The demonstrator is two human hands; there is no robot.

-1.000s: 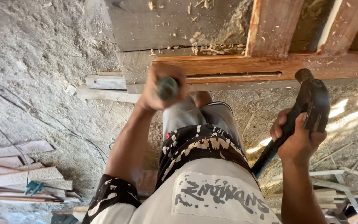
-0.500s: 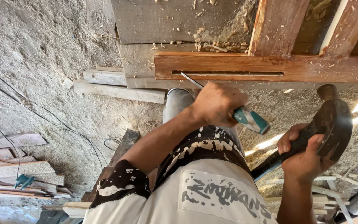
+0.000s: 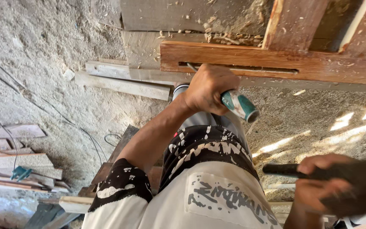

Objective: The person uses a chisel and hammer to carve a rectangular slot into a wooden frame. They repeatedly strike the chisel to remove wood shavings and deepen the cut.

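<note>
Your left hand is wrapped tight around the teal-handled chisel — its blade is poked into the long slot in the reddish wooden rail up at the far side. Your right hand, near right, is closed around the dark handle of a hammer — the head's a blur.

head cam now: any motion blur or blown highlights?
Head view: the right hand and its dark hammer handle are smeared by motion; the left hand on the teal-handled chisel is sharp; sun patches on the sawdust floor are blown out; the rest is evenly shaded.
</note>
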